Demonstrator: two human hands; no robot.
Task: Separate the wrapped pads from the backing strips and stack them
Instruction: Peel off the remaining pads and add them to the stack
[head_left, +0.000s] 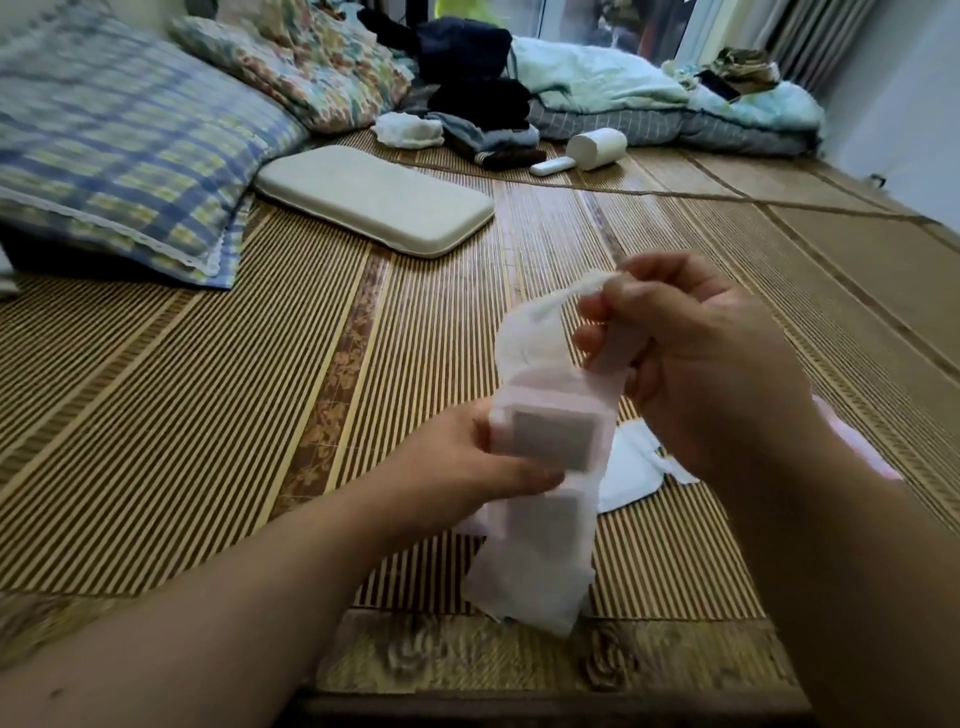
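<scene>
Two hands work one strip above the woven bamboo mat (208, 415): our left hand (467, 462) pinches the pink backing strip (530, 545) by its side, thumb across the front just under a grey square patch (553, 439), while our right hand (691, 358) is clenched around the upper end, gripping a white pad (530, 332) that curls away from the strip. We judge the peeling step to be under way, the pad only partly free. Next we need a steady pull up and away with the right while the left keeps the strip taut, so the thin wrap does not tear. Some white pieces (631, 467) lie on the mat just behind the strip, likely where the stack goes
</scene>
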